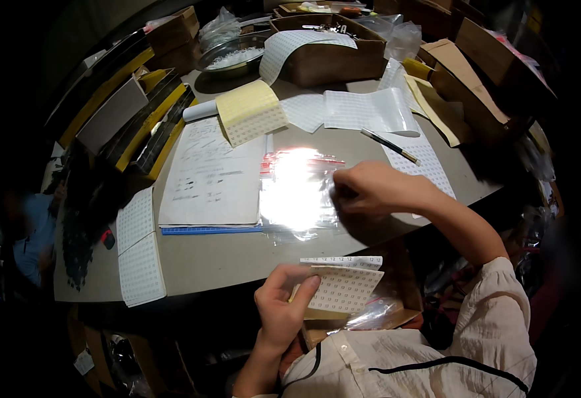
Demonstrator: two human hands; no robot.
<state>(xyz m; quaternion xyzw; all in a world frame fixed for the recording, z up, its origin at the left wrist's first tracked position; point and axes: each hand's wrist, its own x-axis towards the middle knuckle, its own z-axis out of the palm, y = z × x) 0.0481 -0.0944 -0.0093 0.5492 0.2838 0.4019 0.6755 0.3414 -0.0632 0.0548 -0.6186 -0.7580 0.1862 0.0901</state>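
Observation:
My left hand (282, 306) is closed on a folded sheet of small printed labels (345, 289), thumb on top, held out in front of the table's near edge. Over the table, my right hand (378, 188) is curled with its fingertips bent inward at the right edge of a pile of clear zip bags (297, 192). Whatever its fingers pinch, if anything, is hidden. Strong glare whitens the middle of the bags. Left of them lies a notebook with handwritten pages (212, 176).
A pen (391, 146) rests on more label sheets at right. A yellow label sheet (252, 111) lies above the notebook. At the back stand a bowl of white pieces (235, 58) and a cardboard box (333, 63). An open box (409, 312) sits below my left hand.

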